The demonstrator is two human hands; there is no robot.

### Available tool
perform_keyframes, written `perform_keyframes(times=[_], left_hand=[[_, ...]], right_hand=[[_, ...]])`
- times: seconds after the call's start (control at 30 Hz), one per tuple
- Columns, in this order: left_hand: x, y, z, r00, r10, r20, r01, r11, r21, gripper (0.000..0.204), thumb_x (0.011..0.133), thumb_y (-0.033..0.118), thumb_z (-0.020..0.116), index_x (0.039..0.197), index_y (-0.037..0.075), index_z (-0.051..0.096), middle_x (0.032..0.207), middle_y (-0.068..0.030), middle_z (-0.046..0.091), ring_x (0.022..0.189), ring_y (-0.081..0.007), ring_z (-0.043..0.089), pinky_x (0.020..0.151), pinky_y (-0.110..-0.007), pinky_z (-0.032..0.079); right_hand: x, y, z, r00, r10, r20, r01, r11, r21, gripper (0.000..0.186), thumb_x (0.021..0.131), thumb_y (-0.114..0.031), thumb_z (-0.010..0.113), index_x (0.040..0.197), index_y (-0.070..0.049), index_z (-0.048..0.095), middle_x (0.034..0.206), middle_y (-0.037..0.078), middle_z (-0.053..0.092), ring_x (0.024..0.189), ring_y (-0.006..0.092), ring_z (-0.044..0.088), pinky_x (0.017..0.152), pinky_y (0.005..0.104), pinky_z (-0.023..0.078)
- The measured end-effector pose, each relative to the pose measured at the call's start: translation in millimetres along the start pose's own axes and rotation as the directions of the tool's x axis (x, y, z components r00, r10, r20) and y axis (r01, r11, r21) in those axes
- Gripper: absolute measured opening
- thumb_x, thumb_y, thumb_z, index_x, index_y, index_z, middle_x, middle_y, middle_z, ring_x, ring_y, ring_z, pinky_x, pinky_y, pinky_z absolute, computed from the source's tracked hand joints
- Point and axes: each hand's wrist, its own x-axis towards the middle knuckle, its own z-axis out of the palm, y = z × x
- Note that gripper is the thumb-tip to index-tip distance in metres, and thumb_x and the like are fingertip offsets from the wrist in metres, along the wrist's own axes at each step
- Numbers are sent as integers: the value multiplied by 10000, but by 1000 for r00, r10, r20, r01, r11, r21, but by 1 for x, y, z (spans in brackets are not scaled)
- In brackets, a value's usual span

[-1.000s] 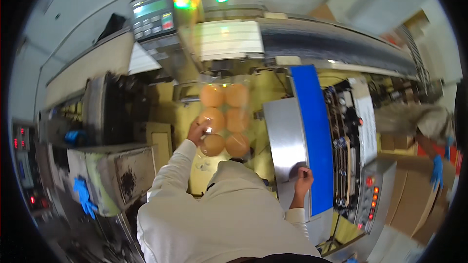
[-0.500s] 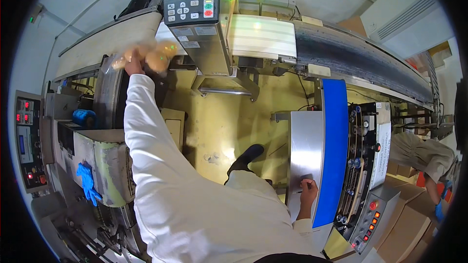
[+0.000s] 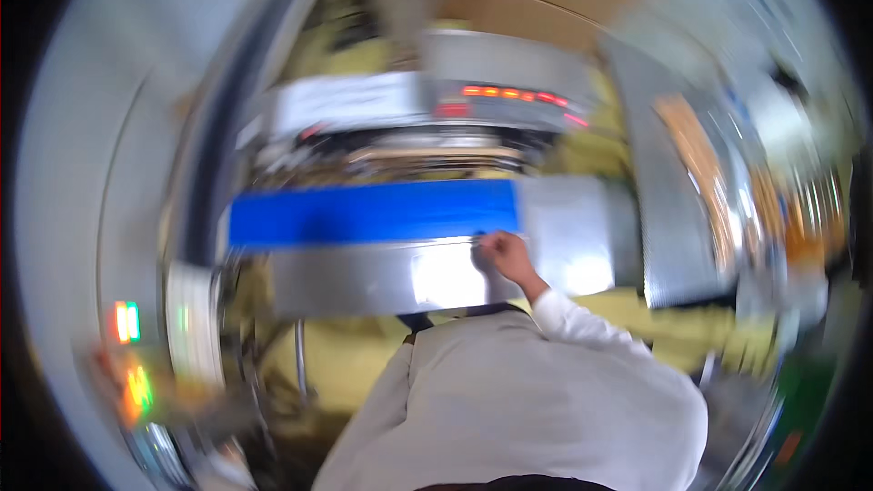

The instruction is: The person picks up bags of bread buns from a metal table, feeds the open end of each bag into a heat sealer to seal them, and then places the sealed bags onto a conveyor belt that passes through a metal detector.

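The belt [image 3: 373, 214], a flat blue band, lies along the far side of the steel counter [image 3: 346, 277]. The right hand [image 3: 511, 257] is over the counter's far edge, just beside the belt's right end. Its fingers [image 3: 491, 241] are curled in toward one another with little gap showing; blur hides whether anything small is between them, and whether they touch the belt or the counter cannot be told. The left hand is out of sight, so how its fingers stand cannot be told; only the left sleeve [image 3: 368, 418] shows, on the near side of the counter.

As a judgement, the belt would be thin and bendable across its width but held taut, smooth and perhaps slick on top, and not easily broken. It looks fixed in place rather than loose to lift, so its weight hardly matters; the long edge next to the counter seems the likeliest place for fingers to catch it.

The belt's long axis runs left to right, nearly parallel with the counter's far edge. Its right end meets a pale plate [image 3: 568, 218]; its left end points toward a dark conveyor [image 3: 214, 127] left of the counter. A panel [image 3: 523, 107] with a row of lit red-orange buttons stands beyond the counter.
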Motion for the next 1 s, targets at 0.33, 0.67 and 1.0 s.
perform_keyframes(times=[0.33, 0.67, 1.0], left_hand=[[-28, 229, 156, 793, -225, 566, -271, 702, 659, 651, 936, 515, 362, 1384, 45, 405, 1402, -137, 437, 1288, -236, 409, 1068, -327, 295], [0, 390, 356, 695, -170, 699, -450, 655, 607, 485, 959, 358, 480, 1339, 58, 450, 1344, -118, 494, 1264, -237, 436, 1045, -328, 336], [139, 482, 585, 730, 518, 446, -679, 623, 388, 406, 829, 342, 692, 1073, 33, 593, 900, -73, 637, 812, -160, 603, 719, -308, 482]], right_hand=[[-97, 172, -396, 388, 60, -920, -347, 934, -85, 131, 795, -96, 670, 903, -27, 643, 892, 86, 656, 802, 179, 628, 733, 307, 499], [-73, 295, -673, 354, 46, -934, -690, 687, -227, 451, 739, -210, 705, 1150, -72, 584, 1275, 248, 473, 1159, 388, 482, 978, 437, 412], [-103, 274, -591, 474, 72, -878, -551, 802, -232, 528, 747, -128, 628, 1217, 66, 483, 1227, 249, 500, 1147, 406, 451, 989, 452, 358]])
